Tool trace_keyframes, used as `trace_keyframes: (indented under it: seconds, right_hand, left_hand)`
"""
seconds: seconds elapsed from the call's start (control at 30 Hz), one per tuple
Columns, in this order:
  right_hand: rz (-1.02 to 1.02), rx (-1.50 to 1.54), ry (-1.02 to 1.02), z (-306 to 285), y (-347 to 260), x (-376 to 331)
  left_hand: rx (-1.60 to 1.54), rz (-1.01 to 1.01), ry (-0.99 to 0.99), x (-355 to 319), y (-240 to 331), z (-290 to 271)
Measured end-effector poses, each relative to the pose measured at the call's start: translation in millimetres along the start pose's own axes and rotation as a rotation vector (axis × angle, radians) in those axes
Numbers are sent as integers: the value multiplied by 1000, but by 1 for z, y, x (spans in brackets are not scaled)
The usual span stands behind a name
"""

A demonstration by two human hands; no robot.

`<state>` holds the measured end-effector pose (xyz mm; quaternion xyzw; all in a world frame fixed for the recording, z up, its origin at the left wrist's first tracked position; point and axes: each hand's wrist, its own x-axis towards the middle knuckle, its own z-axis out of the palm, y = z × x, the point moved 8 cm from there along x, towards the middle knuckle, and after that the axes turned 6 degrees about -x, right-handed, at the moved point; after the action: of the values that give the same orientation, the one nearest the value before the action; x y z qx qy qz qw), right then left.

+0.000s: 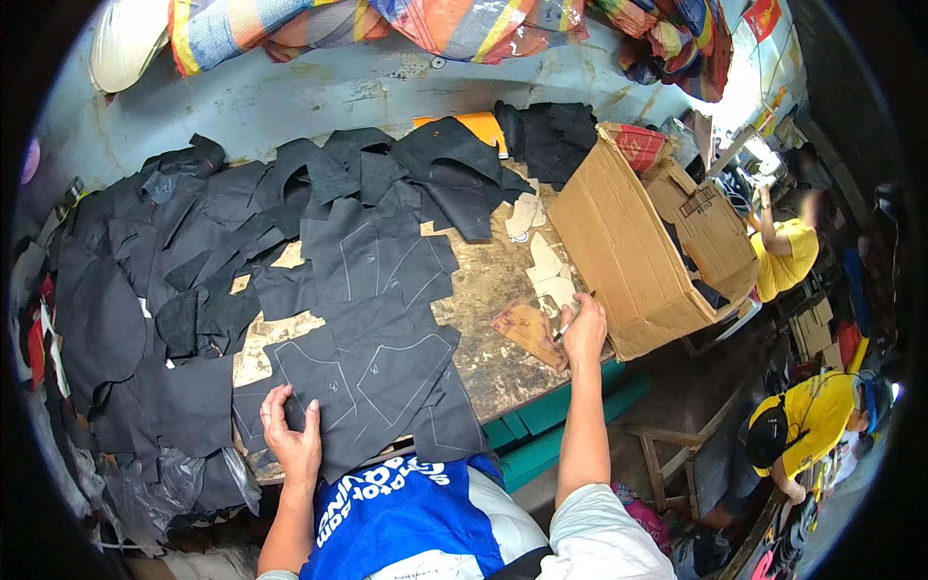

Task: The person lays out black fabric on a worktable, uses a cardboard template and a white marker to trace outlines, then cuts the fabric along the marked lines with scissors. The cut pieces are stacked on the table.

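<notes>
On a worn wooden table (pixel 478 338) lie black leather-like sheets (pixel 372 251) with shapes and small marks drawn on them in pale lines. My left hand (pixel 293 435) rests at the near edge of a marked black piece (pixel 324 387), its fingers apart and holding nothing. Farther right, my right hand (pixel 585 331) is closed around a slim pen-like stick (pixel 561 333), mostly hidden by the fingers. Right beside that hand lies a brown angular template (pixel 527 332). Several cream cut-out pattern pieces (pixel 549 271) are spread just beyond it.
An open cardboard box (pixel 628 251) stands at the table's right end. Black offcuts (pixel 126 319) heap up on the left. Striped woven sacks (pixel 454 24) hang over the pale blue wall at the back. Two people in yellow shirts (pixel 807 425) work off to the right.
</notes>
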<state>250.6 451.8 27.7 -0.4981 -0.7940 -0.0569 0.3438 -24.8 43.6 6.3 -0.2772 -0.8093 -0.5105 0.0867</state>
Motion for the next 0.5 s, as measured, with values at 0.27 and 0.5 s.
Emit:
trace_keyframes:
  seconds: [0.27, 0.5]
  right_hand:
    - [-24, 73, -161, 23, 10, 9]
    - [-80, 149, 176, -32, -7, 13]
  left_hand:
    - [1, 3, 24, 2, 4, -2]
    - [-6, 15, 25, 7, 5, 1]
